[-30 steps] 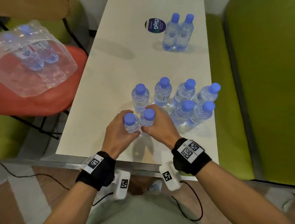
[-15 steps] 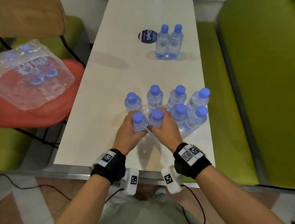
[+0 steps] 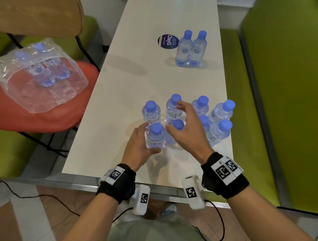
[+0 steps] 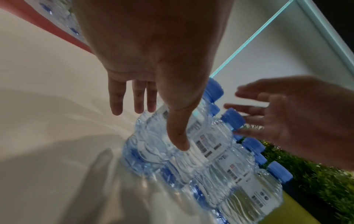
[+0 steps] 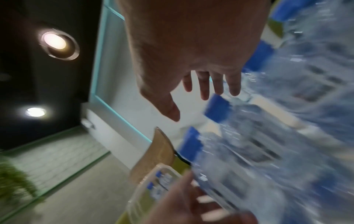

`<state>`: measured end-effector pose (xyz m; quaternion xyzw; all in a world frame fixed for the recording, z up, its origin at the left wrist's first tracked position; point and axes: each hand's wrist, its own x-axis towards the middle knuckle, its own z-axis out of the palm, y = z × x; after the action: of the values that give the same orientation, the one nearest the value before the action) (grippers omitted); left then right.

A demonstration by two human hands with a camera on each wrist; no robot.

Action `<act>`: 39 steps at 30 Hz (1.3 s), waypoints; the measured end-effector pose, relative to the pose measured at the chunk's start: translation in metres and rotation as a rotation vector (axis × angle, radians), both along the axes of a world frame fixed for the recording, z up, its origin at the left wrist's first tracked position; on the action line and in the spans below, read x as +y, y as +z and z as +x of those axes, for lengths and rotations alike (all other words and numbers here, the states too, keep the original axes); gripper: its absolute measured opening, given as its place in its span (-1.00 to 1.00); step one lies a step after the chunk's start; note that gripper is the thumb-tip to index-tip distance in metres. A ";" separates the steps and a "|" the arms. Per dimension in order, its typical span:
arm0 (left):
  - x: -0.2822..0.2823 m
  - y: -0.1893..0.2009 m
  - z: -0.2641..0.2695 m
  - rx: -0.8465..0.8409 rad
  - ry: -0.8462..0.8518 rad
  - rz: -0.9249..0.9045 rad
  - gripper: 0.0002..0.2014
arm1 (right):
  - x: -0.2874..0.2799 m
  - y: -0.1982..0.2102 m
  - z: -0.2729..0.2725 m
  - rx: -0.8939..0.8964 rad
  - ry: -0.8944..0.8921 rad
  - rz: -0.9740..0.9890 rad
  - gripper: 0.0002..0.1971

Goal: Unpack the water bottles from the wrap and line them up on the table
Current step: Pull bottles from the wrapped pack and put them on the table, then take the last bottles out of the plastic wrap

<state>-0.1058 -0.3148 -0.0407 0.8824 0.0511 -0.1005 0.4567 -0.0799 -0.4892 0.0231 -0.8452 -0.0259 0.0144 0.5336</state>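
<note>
Several clear water bottles with blue caps stand clustered on the white table [image 3: 117,104]. The front-left bottle [image 3: 156,137] stands upright. My left hand [image 3: 139,145] lies against its left side, with the fingers straight and only the thumb [image 4: 180,144] touching that bottle [image 4: 201,136]. My right hand [image 3: 187,126] hovers over the neighbouring bottle [image 3: 178,124] with fingers spread and holds nothing. The bottles [image 5: 268,136] are blurred in the right wrist view. The plastic wrap [image 3: 40,83] lies on a red chair seat at the left with two bottles [image 3: 46,70] inside.
Two more bottles [image 3: 190,49] stand together at the table's far end beside a round dark sticker [image 3: 167,41]. Green benches [image 3: 284,96] run along the right side. A wooden chair back [image 3: 33,14] rises at the upper left. The table's near edge [image 3: 157,184] is close to my wrists.
Both hands gripped a bottle each and slid them forward to the cluster. Now my right hand has let go and lifted with fingers spread. My left hand's fingers have straightened off its bottle.
</note>
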 end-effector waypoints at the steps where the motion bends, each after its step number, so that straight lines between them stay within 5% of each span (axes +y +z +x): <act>1: 0.007 -0.002 -0.002 0.006 0.001 0.053 -0.10 | 0.005 0.012 0.001 -0.056 -0.012 -0.005 -0.39; 5: 0.036 -0.007 -0.002 0.002 0.057 0.153 -0.32 | 0.039 0.049 0.005 -0.230 0.023 -0.039 -0.66; 11: 0.089 -0.001 0.017 -0.046 0.146 0.208 -0.77 | 0.114 0.038 0.014 -0.182 0.198 -0.050 -0.90; 26: 0.302 0.022 0.111 -0.028 0.538 0.220 -0.63 | 0.328 -0.021 0.135 0.006 0.421 -0.169 -0.84; 32: 0.350 0.034 0.172 -0.095 0.569 0.291 -0.57 | 0.395 -0.025 0.212 -0.011 0.424 -0.209 -0.62; 36: 0.369 0.038 0.202 -0.061 0.560 0.413 -0.72 | 0.423 -0.028 0.250 -0.119 0.355 -0.300 -0.68; 39: 0.379 0.041 0.217 -0.130 0.547 0.461 -0.56 | 0.439 -0.024 0.271 -0.160 0.393 -0.421 -0.73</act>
<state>0.1113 0.0643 0.0002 0.9204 0.2774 0.0958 0.2582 0.1916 -0.0505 -0.0008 -0.9145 -0.2277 0.0558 0.3299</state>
